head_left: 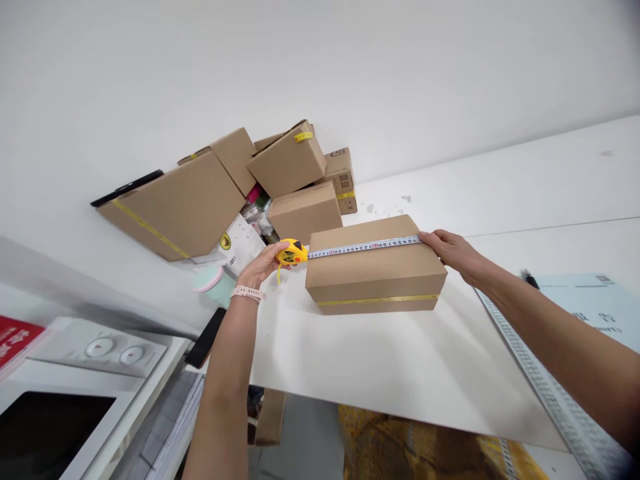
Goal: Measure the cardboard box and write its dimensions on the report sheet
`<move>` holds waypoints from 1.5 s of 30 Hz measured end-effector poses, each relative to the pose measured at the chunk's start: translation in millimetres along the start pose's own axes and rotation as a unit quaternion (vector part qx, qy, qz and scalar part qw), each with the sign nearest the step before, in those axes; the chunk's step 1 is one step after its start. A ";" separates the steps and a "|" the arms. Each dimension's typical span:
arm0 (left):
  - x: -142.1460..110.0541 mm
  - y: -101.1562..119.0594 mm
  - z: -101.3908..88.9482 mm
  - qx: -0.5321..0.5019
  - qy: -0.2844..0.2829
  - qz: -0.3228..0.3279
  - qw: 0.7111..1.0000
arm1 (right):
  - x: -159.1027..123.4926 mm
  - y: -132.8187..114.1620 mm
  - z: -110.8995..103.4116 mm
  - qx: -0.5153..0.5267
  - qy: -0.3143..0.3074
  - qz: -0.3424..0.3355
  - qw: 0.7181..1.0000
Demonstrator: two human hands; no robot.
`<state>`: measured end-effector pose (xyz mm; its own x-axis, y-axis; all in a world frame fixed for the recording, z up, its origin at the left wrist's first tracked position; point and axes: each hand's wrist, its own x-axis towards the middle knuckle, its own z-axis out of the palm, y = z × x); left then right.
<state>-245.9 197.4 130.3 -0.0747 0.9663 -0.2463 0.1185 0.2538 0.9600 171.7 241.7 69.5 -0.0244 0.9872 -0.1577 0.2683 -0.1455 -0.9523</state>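
Note:
A closed cardboard box with a yellow strip along its front side stands on the white table. Gripped in my left hand is a yellow tape measure, just off the box's left edge. Its metal blade stretches across the box's top to the right edge. There my right hand pinches the blade's end against the box, fingers closed; the fingertips are partly hidden behind the box edge. A short yellow strap hangs below the tape measure's case.
Several cardboard boxes are piled against the wall at the back left. Near my left wrist are a mint-coloured cup and a dark phone-like slab. A white microwave stands lower left. Printed papers lie at right.

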 end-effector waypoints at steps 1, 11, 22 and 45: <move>0.4 -0.1 -0.9 0.002 -0.003 -0.001 1.000 | -0.4 -0.6 0.1 -0.001 0.001 0.001 1.000; 3.3 -0.7 -7.2 0.003 -0.031 -0.021 0.999 | -3.2 -6.2 1.5 0.000 0.004 -0.001 1.000; -10.5 -19.3 1.7 0.000 -0.023 -0.024 0.999 | 1.7 -8.4 -1.9 -0.043 -0.008 -0.052 0.998; -170.3 -36.0 265.5 -0.274 -0.087 -0.020 0.957 | 56.2 -78.8 19.3 -0.178 -0.098 -0.148 0.968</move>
<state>25.4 35.0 102.3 0.1029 0.9611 -0.2562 -0.4229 0.2754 0.8633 130.5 307.4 130.6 -0.3242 0.9455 0.0286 0.5359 0.2085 -0.8181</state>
